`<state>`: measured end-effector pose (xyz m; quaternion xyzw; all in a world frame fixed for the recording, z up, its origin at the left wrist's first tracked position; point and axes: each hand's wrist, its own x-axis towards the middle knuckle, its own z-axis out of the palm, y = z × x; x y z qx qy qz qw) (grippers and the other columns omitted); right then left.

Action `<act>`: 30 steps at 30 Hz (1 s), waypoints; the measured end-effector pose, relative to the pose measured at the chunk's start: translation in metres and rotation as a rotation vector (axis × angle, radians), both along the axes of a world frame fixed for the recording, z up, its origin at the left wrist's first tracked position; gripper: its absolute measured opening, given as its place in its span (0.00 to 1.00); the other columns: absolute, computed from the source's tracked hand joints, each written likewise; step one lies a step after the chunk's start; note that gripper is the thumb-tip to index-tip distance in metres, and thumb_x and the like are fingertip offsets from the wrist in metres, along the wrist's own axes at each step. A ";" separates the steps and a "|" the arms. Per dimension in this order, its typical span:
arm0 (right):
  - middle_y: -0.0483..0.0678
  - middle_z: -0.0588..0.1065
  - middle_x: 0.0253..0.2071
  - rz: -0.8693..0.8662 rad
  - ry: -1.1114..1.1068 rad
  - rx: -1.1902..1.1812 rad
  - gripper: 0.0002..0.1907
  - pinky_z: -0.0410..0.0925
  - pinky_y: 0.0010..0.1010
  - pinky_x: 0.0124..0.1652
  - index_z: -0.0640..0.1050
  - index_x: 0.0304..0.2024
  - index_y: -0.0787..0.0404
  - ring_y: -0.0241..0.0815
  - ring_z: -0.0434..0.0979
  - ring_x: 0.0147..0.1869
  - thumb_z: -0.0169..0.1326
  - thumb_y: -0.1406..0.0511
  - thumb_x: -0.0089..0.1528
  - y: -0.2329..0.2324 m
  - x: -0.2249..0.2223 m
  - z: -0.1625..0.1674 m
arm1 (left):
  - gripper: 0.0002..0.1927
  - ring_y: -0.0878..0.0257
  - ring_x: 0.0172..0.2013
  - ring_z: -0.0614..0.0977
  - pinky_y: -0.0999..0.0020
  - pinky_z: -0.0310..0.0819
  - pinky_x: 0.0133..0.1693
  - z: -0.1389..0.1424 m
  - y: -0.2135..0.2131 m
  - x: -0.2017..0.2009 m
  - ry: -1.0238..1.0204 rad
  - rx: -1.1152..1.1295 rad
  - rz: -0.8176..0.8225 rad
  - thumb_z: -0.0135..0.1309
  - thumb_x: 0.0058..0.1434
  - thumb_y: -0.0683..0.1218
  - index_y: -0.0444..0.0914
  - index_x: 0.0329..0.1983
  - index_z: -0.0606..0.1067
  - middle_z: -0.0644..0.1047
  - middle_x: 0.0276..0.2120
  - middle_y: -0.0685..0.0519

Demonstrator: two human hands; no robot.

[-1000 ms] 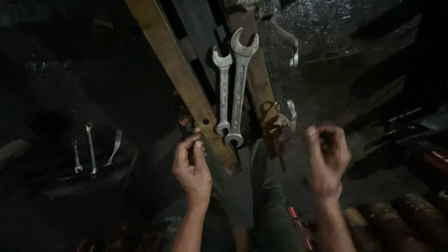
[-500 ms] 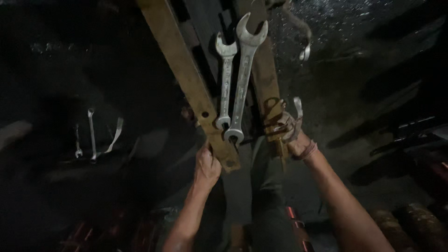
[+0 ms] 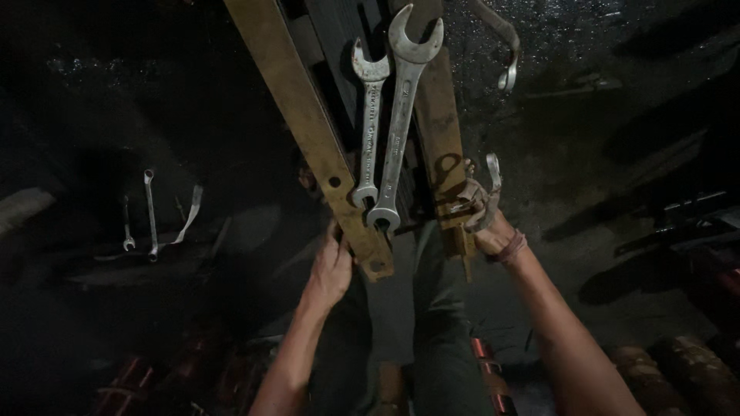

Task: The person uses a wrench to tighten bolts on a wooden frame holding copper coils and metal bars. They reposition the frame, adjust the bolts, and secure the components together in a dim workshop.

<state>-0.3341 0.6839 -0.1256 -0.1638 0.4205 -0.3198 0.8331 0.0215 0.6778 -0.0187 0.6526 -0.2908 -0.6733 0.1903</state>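
left hand [image 3: 330, 271]: closed around the lower end of the left bar [image 3: 308, 131], a long tan metal strip with 2 holes near that end. thumb side faces the bar; grip looks firm.

right hand [image 3: 482, 212]: fingers curled around a small wrench [image 3: 493, 171], pressed against the lower end of the right bar [image 3: 441, 131]. whether the wrench sits on a fastener cannot be told; the fingers hide that spot.

between the 2 bars lie 2 large open-end wrenches [image 3: 389, 131], side by side and touching, their lower jaws just above the hands. neither hand touches them.

progress, as a judgement: both bars are held at their near ends and the tool is applied on the right side, so work on the right joint appears under way, not finished. the large wrenches lie unused.

further out: a curved hook [image 3: 501, 46] at upper right, 3 small spanners [image 3: 150, 216] on the dark floor [image 3: 601, 139] at left, rusty cylinders [image 3: 678, 370] at lower right.
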 end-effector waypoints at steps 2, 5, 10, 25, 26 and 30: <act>0.47 0.72 0.58 -0.078 -0.115 0.187 0.18 0.74 0.39 0.53 0.71 0.65 0.60 0.43 0.75 0.59 0.54 0.67 0.73 0.002 0.002 -0.001 | 0.19 0.52 0.37 0.81 0.59 0.75 0.38 0.008 -0.002 -0.005 -0.113 -0.294 -0.096 0.37 0.79 0.52 0.35 0.61 0.69 0.79 0.39 0.43; 0.46 0.75 0.55 0.303 0.262 -0.236 0.20 0.76 0.36 0.48 0.72 0.60 0.59 0.42 0.78 0.54 0.54 0.67 0.64 0.001 -0.001 0.007 | 0.19 0.56 0.41 0.86 0.61 0.79 0.39 0.012 -0.009 -0.016 -0.162 -0.226 -0.090 0.37 0.79 0.53 0.35 0.56 0.73 0.83 0.38 0.45; 0.45 0.76 0.55 0.552 0.573 -0.544 0.17 0.76 0.35 0.53 0.75 0.59 0.57 0.41 0.79 0.56 0.54 0.66 0.67 -0.020 -0.007 0.036 | 0.22 0.31 0.37 0.76 0.46 0.68 0.39 0.013 -0.022 -0.017 -0.232 0.490 -0.011 0.36 0.80 0.51 0.32 0.57 0.75 0.75 0.37 0.28; 0.46 0.79 0.50 0.245 0.495 -0.368 0.17 0.75 0.34 0.52 0.77 0.54 0.64 0.39 0.79 0.53 0.58 0.68 0.63 -0.040 0.013 0.067 | 0.23 0.49 0.40 0.80 0.55 0.73 0.38 -0.011 0.006 0.001 -0.115 0.056 -0.074 0.36 0.75 0.52 0.31 0.58 0.72 0.78 0.41 0.40; 0.47 0.79 0.49 0.275 0.510 -0.290 0.18 0.75 0.34 0.49 0.78 0.54 0.64 0.39 0.79 0.50 0.59 0.68 0.61 -0.040 0.013 0.068 | 0.23 0.50 0.35 0.78 0.55 0.72 0.35 -0.009 0.008 0.003 -0.146 0.320 -0.034 0.35 0.76 0.53 0.32 0.56 0.74 0.76 0.36 0.40; 0.45 0.79 0.47 0.265 0.496 -0.226 0.20 0.75 0.33 0.48 0.77 0.53 0.63 0.37 0.79 0.48 0.61 0.68 0.58 -0.039 0.012 0.073 | 0.20 0.63 0.38 0.79 0.64 0.72 0.36 -0.001 0.007 0.003 -0.274 -0.129 -0.214 0.38 0.76 0.51 0.34 0.55 0.76 0.81 0.38 0.47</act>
